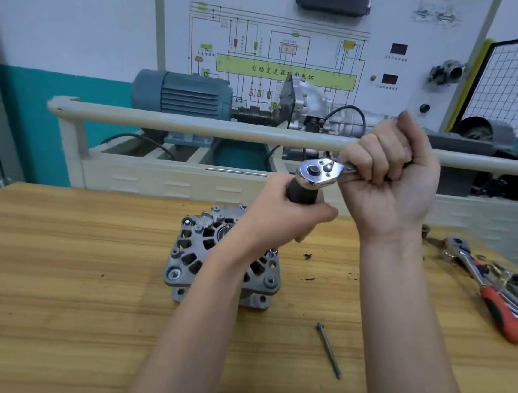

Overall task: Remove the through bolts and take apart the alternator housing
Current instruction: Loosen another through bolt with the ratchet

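Head view looks down over my two forearms onto a wooden workbench [57, 272]. My left hand [284, 217] is curled around a dark cylindrical socket [301, 193] that hangs under the chrome head of a ratchet [317, 173]. My right hand [390, 182] is clenched in a fist around the ratchet's handle, which is almost wholly hidden inside my fingers; only the shiny head and a short bit of the neck show. Both hands hold the tool up above the bench, well clear of the wood.

At 6 o'clock from the ratchet head, the alternator [215, 255] sits on the bench, its grey ribbed end frame with vent openings facing up. My left wrist and forearm cross over its right half, so I cannot tell whether any bolts are seated on that side. Whether the socket's lower end reaches the housing is also hidden behind my hand.

At 5 o'clock from the alternator, one long thin through bolt [328, 351] lies loose on the wood, apart from the housing, its head toward the far side.

At 3 o'clock from the alternator, near the bench's right edge, a second ratchet with a red handle [501, 314] lies among a heap of chrome tools and small bits. A few dark crumbs dot the wood between that heap and the alternator.

Beyond the bench, at 12 o'clock, stands a pale railing [195, 125], behind it a blue-grey electric motor [182, 95] and a wiring-diagram panel [280, 51].
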The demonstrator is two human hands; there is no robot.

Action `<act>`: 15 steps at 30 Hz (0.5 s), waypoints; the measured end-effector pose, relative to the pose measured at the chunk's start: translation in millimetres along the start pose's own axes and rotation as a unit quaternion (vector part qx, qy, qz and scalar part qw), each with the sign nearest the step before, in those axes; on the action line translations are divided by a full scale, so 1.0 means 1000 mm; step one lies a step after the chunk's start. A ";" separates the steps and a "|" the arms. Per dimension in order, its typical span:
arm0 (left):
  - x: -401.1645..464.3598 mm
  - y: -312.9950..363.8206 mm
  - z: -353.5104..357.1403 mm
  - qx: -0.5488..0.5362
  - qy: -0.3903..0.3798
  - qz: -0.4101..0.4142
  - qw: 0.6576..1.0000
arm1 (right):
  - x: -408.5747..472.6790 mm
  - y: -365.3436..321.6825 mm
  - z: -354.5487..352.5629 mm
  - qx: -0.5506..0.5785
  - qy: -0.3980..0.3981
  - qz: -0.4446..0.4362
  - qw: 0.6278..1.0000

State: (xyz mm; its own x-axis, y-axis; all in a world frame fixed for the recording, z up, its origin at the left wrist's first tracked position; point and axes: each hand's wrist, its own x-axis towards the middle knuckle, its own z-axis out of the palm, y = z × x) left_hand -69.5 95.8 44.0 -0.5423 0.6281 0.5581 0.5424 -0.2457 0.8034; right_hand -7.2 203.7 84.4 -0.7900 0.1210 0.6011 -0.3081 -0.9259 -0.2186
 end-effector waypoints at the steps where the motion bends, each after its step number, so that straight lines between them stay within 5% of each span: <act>1: 0.000 0.000 0.004 -0.011 0.014 -0.011 1.000 | 0.000 0.000 0.001 0.001 0.001 -0.003 1.000; 11: 0.008 -0.003 0.035 -0.059 0.321 0.038 0.945 | -0.035 0.036 0.020 -0.144 0.023 -0.234 0.961; 13: 0.007 -0.007 0.033 -0.062 0.321 0.044 0.944 | -0.031 0.034 0.020 -0.153 0.022 -0.221 0.963; 15: 0.006 -0.009 0.022 -0.053 0.243 0.053 0.967 | -0.022 0.022 0.019 -0.141 0.035 -0.171 0.974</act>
State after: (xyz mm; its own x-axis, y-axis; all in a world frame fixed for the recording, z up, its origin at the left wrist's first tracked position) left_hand -63.3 118.1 35.6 -0.7391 0.1809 0.6489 0.5562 -0.3796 0.7393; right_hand 13.3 173.4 81.1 -0.6465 0.4396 0.6235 -0.6858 -0.6930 -0.2224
